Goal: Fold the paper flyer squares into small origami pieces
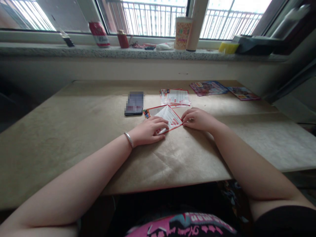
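Observation:
A printed paper sheet (170,116) with red edges lies on the table, creased across its middle. My left hand (153,129) rests flat on its lower left part, fingers stretched over the print, a silver bangle at the wrist. At the sheet's right corner, my right hand (196,119) has thumb and fingertips pinched together on the edge. Part of the sheet is hidden under the left hand. Just behind it lies a small stack of similar printed sheets (176,97). A dark phone (134,103) lies to the left of the sheet.
Colourful leaflets (208,88) and a separate one (244,93) lie at the table's back right. On the stone windowsill (138,52) stand a red and white can (99,34), a red bottle (122,39), a patterned cup (182,34) and a yellow object (228,48).

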### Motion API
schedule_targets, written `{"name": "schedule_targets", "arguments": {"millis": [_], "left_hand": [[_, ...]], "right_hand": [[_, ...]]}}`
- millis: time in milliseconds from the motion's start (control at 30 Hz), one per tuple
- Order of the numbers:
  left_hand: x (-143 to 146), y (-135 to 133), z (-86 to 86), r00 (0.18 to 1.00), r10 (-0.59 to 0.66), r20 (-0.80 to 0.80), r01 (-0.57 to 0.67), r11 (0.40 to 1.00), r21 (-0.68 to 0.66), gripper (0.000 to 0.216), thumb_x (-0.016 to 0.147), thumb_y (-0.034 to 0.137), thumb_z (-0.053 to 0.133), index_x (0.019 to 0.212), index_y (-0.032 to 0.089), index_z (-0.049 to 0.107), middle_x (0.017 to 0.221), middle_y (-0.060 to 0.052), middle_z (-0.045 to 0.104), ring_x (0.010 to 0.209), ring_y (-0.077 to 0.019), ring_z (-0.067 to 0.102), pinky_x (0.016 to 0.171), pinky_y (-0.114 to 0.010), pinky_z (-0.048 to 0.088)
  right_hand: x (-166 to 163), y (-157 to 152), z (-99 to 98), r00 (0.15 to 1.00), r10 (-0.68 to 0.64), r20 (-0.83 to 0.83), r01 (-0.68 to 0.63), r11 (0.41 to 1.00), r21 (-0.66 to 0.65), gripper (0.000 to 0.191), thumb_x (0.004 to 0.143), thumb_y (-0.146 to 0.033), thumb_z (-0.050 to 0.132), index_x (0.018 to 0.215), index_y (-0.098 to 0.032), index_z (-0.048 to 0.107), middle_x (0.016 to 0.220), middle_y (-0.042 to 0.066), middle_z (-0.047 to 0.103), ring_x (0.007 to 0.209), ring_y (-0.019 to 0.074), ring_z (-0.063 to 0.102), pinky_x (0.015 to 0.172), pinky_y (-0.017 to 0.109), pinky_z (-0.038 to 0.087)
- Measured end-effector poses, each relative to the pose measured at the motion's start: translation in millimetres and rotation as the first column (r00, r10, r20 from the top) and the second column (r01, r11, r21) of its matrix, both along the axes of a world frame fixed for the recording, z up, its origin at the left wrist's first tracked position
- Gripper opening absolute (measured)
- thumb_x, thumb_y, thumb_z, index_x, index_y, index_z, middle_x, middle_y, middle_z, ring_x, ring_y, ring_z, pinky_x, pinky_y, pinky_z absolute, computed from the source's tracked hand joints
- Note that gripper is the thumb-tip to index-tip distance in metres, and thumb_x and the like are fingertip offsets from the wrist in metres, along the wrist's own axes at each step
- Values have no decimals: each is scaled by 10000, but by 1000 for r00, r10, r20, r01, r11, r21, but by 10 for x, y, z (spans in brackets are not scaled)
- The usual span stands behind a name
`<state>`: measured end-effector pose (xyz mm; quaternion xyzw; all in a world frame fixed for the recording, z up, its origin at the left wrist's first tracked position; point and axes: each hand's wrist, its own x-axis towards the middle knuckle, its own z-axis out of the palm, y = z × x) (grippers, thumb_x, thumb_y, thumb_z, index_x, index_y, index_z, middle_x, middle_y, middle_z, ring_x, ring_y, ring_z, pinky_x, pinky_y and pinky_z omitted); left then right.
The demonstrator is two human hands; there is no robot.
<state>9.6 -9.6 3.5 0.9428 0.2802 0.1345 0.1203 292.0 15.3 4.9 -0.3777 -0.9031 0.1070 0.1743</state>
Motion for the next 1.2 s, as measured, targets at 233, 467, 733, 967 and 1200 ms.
{"name": "schedule_targets", "arguments": {"millis": [233, 467, 733, 967, 1200], "left_hand": [[-24, -29, 30, 994, 109, 20, -109, 994, 20, 190, 849, 329, 581, 948, 184, 653, 1090, -89, 654, 1014, -217, 611, 913, -341, 486], [-41, 2, 28, 957, 286, 54, -287, 958, 10, 282, 917, 312, 455, 838, 193, 698, 889, -48, 721, 841, -179, 656, 783, -278, 486], [63, 171, -83, 913, 396, 97, -406, 907, 113, 319, 926, 292, 423, 879, 143, 701, 978, -91, 718, 972, -229, 628, 932, -365, 461], [96, 224, -144, 883, 461, 93, -470, 865, 174, 174, 871, 265, 539, 837, 142, 657, 951, -102, 669, 924, -232, 601, 891, -359, 479], [118, 242, -129, 866, 495, 66, -498, 846, 188, 164, 880, 268, 554, 799, 153, 638, 922, -90, 654, 884, -227, 596, 845, -342, 480]], "right_hand": [[1, -7, -5, 1000, -11, 23, 10, 1000, 20, 83, 785, -188, 642, 771, -216, 719, 951, 39, 734, 916, 190, 631, 883, 351, 486], [-39, -46, 23, 997, -25, 77, 18, 996, 82, 87, 792, -197, 629, 772, -209, 712, 953, 45, 730, 944, 206, 623, 870, 344, 485], [-169, -92, 0, 994, -57, 92, 47, 994, 103, 153, 840, -214, 597, 909, -214, 733, 886, 39, 728, 862, 185, 634, 792, 299, 468], [-253, -134, -36, 988, -93, 124, 74, 986, 146, 214, 891, -267, 572, 1022, -248, 740, 947, 41, 733, 857, 182, 648, 755, 290, 446], [-282, -110, -69, 991, -49, 128, 31, 990, 139, 243, 896, -223, 549, 1004, -232, 766, 955, 60, 715, 843, 177, 634, 774, 296, 458]]}}
